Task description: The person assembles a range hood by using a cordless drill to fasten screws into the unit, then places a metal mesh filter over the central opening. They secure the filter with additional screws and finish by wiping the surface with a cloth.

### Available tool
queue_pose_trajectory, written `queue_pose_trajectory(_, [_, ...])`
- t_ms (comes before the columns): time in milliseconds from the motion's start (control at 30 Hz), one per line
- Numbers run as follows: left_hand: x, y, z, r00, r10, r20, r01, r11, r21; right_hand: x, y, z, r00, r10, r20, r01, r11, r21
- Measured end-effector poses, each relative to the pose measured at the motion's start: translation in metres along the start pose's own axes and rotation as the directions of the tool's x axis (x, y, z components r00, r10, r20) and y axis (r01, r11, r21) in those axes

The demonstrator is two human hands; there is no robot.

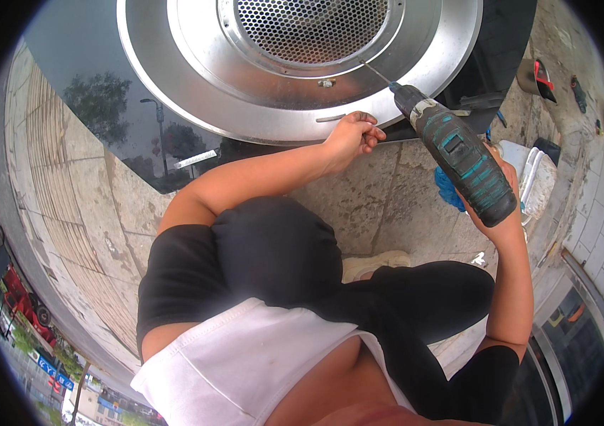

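My right hand (505, 168) grips a black and teal cordless drill (461, 149), seen from above. From its chuck a long thin bit (376, 73) reaches to the inner rim around a perforated metal mesh (312, 29). The mesh sits in the middle of a wide stainless-steel ring (201, 101) on a glossy dark panel (105, 101). My left hand (349, 136) is at the ring's near edge with its fingers curled. Whether it holds something small is unclear. Beside its fingertips lies a thin metal strip (330, 118). A small metal fitting (327, 83) is on the ring.
A white metal strip (195, 159) lies on the panel's left part. To the right are a white plastic bucket (539, 178), a blue plastic bag (447, 189) and a dark tool (579, 94) on the paving (387, 197). A tiled wall (603, 194) bounds the right side.
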State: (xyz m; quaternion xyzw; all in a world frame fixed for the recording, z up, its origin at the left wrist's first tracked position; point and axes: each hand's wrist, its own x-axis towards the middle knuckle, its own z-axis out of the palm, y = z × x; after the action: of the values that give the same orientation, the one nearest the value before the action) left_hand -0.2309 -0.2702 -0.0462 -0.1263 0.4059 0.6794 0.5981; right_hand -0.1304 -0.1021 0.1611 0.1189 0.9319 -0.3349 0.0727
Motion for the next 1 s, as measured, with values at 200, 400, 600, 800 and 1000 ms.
queue_pose_trajectory(200, [-0.005,0.002,-0.001,0.999,0.012,0.043,-0.016,0.994,0.108,0.007,-0.013,0.001,1.000,-0.011,0.011,0.012,0.998,-0.055])
queue_pose_trajectory(400, [-0.015,0.010,0.002,0.994,0.086,0.060,-0.094,0.983,0.155,0.002,-0.017,0.011,0.998,0.063,0.006,-0.063,0.996,-0.060])
queue_pose_trajectory(600, [-0.022,0.009,0.002,0.992,0.116,0.052,-0.124,0.973,0.194,0.000,-0.021,0.015,0.999,0.040,-0.016,-0.042,0.988,-0.151])
queue_pose_trajectory(800, [-0.024,0.010,0.002,0.991,0.134,-0.003,-0.132,0.975,0.179,-0.023,0.001,0.030,0.985,0.026,-0.171,-0.033,0.999,-0.039])
queue_pose_trajectory(1000, [-0.031,0.028,-0.033,0.964,0.258,-0.056,-0.258,0.966,0.012,-0.084,0.027,0.053,0.904,0.410,-0.121,-0.349,0.871,0.347])
